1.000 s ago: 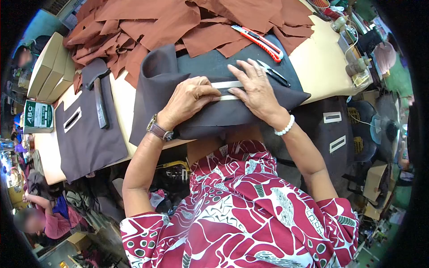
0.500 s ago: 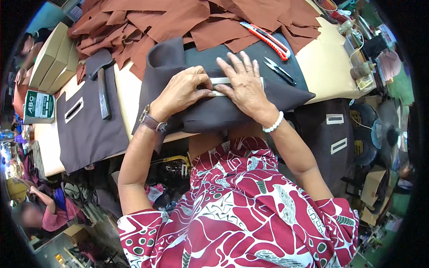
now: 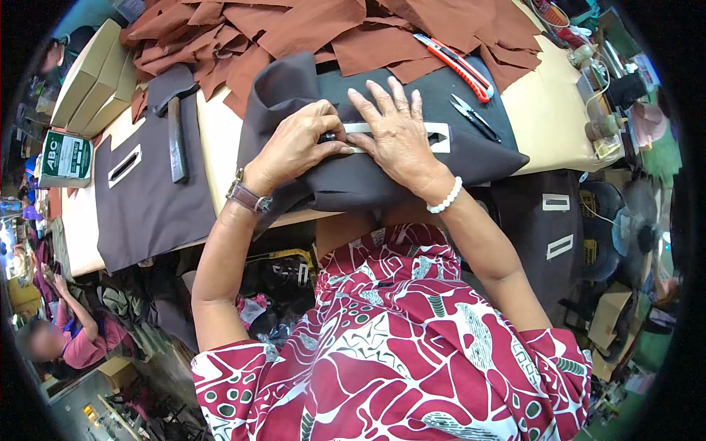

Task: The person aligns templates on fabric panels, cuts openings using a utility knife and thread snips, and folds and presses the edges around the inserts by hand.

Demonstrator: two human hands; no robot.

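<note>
Dark brown fabric (image 3: 353, 184) lies folded over a dark board (image 3: 441, 95) at the table's front edge. A pale rectangular strip frame (image 3: 440, 137) with a slit in it sits on the fabric. My left hand (image 3: 300, 143) pinches the frame's left end between thumb and fingers. My right hand (image 3: 397, 140) lies with spread fingers over the middle of the frame, its thumb close to my left fingertips. Red and white cutter (image 3: 460, 70) and black thread snips (image 3: 476, 119) rest on the board beyond my right hand.
A hammer (image 3: 176, 136) lies on another dark fabric piece (image 3: 151, 198) at left. Rust-brown scraps (image 3: 294, 33) are heaped at the back. Boxes (image 3: 92, 81) and a green-white ABC box (image 3: 66, 158) stand at left. Dark fabric (image 3: 533, 220) hangs at right. A person (image 3: 81, 338) sits lower left.
My right hand has slid left along the frame, uncovering its right end. My left hand stays at the left end. The view has shifted slightly.
</note>
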